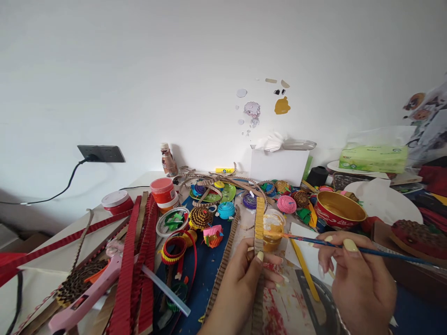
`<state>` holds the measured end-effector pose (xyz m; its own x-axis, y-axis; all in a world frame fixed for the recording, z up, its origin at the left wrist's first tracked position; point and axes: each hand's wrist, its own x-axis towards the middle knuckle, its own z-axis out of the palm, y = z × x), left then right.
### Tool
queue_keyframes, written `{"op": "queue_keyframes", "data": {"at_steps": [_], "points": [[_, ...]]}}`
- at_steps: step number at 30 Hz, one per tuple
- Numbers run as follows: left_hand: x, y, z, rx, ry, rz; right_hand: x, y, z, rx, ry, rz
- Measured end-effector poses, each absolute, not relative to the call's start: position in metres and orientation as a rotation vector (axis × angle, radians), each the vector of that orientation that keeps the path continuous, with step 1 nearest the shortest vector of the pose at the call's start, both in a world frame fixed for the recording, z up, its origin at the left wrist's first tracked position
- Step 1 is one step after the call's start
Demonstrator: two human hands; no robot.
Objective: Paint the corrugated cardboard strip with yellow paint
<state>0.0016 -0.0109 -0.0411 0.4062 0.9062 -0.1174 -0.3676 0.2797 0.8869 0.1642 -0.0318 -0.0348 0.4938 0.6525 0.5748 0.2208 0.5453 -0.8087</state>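
Observation:
My left hand [246,274] is closed around a strip of corrugated cardboard [259,223], holding it upright. Its upper part is coated in yellow paint, and the lower part is bare brown. Between the fingers of my right hand [359,274] is a slim blue paintbrush [380,255], tilted nearly level. The brush tip, orange-yellow, points left beside the painted strip; whether it touches cannot be made out. Just behind the tip stands a clear jar of yellow paint [274,228]. A yellow stick [304,270] lies below the brush on the paint-smeared surface.
Red-painted cardboard strips [127,270] and a pink glue gun [91,288] with a glue stick crowd the left. Several coiled cardboard pieces, including a blue one [226,210], cover the middle. A red and gold bowl [338,209] stands right. A white box [279,165] is against the wall.

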Motion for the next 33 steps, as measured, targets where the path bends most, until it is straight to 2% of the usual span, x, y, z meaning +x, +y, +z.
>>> {"op": "queue_keyframes", "data": {"at_steps": [7,14,27,33], "points": [[0.0026,-0.0124,-0.0398,0.913,0.732,0.954,0.1649,-0.0318,-0.0353,-1.030,-1.213,0.245],[0.0025,-0.0106,-0.0397,0.900,0.736,0.957,0.1625,-0.0303,-0.0351,-0.972,-1.034,0.325],[0.0039,-0.0127,-0.0358,0.908,0.740,0.971,0.1656,-0.0316,-0.0390,-0.996,-1.288,0.261],[0.0027,-0.0119,-0.0373,0.902,0.739,0.959,0.1658,-0.0316,-0.0382,-0.993,-1.161,0.253]]}}
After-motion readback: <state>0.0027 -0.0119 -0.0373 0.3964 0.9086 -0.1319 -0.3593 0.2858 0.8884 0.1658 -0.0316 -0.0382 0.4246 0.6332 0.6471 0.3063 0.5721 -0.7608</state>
